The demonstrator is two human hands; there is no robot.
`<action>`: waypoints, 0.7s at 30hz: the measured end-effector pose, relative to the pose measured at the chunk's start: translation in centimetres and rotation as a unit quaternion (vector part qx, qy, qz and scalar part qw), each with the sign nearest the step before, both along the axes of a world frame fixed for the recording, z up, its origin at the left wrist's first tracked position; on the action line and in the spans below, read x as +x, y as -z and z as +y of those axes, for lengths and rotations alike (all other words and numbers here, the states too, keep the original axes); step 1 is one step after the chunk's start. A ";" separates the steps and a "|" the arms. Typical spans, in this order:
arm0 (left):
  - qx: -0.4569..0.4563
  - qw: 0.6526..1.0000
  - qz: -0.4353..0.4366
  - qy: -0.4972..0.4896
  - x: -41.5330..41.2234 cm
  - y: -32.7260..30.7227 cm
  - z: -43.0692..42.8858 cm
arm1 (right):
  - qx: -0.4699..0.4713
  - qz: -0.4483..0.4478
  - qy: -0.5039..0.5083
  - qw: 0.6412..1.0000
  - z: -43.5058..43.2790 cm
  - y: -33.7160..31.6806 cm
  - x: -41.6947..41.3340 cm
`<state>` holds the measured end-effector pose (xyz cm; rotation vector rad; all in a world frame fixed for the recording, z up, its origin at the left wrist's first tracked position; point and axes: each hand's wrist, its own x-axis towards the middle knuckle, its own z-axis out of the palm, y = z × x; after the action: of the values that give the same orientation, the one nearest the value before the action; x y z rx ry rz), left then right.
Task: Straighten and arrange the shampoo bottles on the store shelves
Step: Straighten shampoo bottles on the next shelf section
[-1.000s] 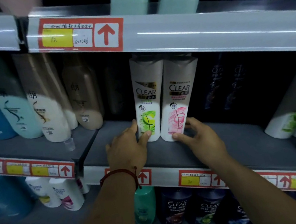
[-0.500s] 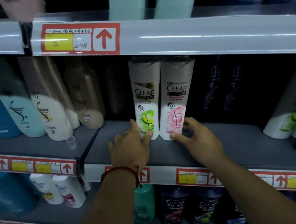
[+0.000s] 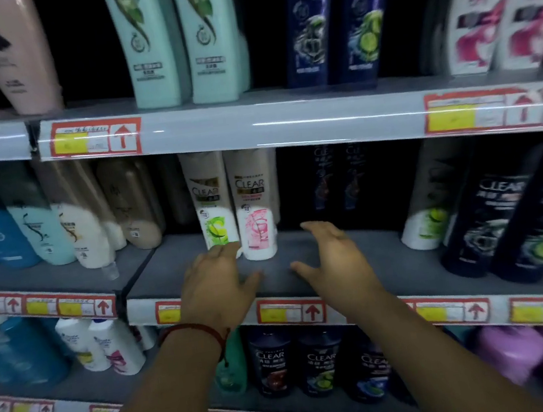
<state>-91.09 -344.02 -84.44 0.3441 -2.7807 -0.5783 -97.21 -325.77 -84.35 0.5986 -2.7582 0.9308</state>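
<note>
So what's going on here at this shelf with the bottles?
A person is tidying shampoo on a store shelf. Two white bottles stand side by side on it, the green-label bottle and the pink-label bottle. The left hand is open with its fingertips at the base of the green-label bottle; whether they touch it is unclear. The right hand is open, apart from the pink-label bottle, holding nothing.
</note>
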 end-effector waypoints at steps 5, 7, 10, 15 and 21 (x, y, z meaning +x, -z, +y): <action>0.046 0.996 0.045 0.058 -1.8 0.1 6.1 | -0.035 -0.001 0.049 0.998 7.1 -0.8 0.3; 0.094 0.992 0.048 0.076 -2.9 0.4 9.5 | -0.054 0.008 0.071 0.996 10.2 -1.1 0.5; 0.188 0.975 0.059 0.107 -4.3 0.4 14.8 | -0.107 0.058 0.125 0.985 14.3 -1.3 0.7; 0.297 0.941 0.050 0.153 -6.5 0.8 22.0 | -0.230 0.145 0.283 0.920 20.1 -1.7 1.1; 0.368 0.910 0.040 0.185 -7.8 0.8 27.2 | -0.206 0.025 0.333 0.920 24.8 -0.3 -0.2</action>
<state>-98.94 -316.84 -85.27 -0.0790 -2.4416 -1.6912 -97.41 -301.00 -84.01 -0.3630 -2.3206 1.2129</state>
